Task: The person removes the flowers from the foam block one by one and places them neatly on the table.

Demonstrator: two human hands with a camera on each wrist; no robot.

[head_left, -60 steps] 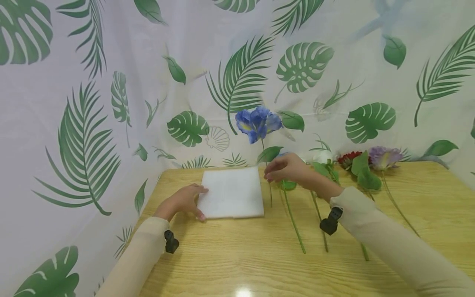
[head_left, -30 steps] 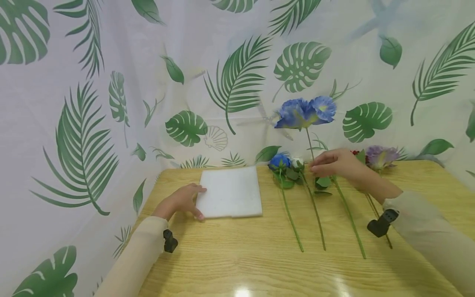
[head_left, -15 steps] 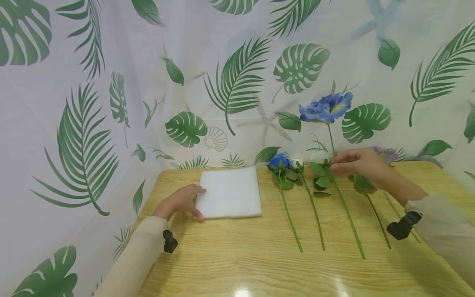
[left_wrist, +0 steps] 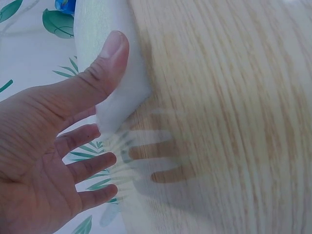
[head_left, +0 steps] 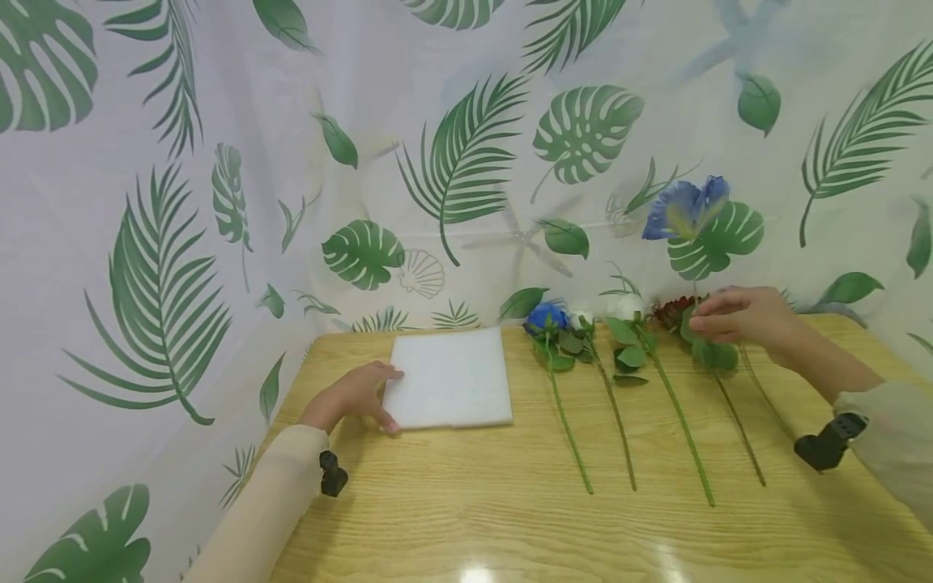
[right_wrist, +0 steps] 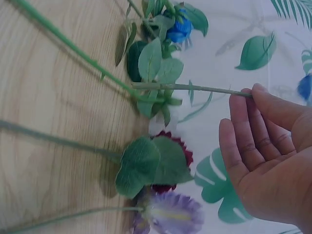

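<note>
My right hand (head_left: 754, 322) holds a blue artificial iris (head_left: 683, 212) upright over the back right of the table. In the right wrist view, thumb and fingertips pinch its thin stem (right_wrist: 204, 89); the lower end hangs free. My left hand (head_left: 353, 397) rests at the left edge of a white foam sheet (head_left: 452, 379). The left wrist view shows the thumb lying along the foam, with the other fingers loosely extended. Beneath the right hand lies a dark red flower (head_left: 672, 312) with broad green leaves. A purple flower (right_wrist: 175, 214) lies beside it, mostly hidden by the hand in the head view.
On the wooden table (head_left: 437, 502), a blue rose (head_left: 547, 318), a small white flower (head_left: 581, 319) and a larger white flower (head_left: 628, 307) lie in a row, stems toward me. A leaf-patterned curtain (head_left: 466, 162) hangs behind the table and along its left side.
My right hand has carried the blue iris from beside the foam sheet rightward, past the blue and white flowers to above the red one. The left hand has stayed at the foam.
</note>
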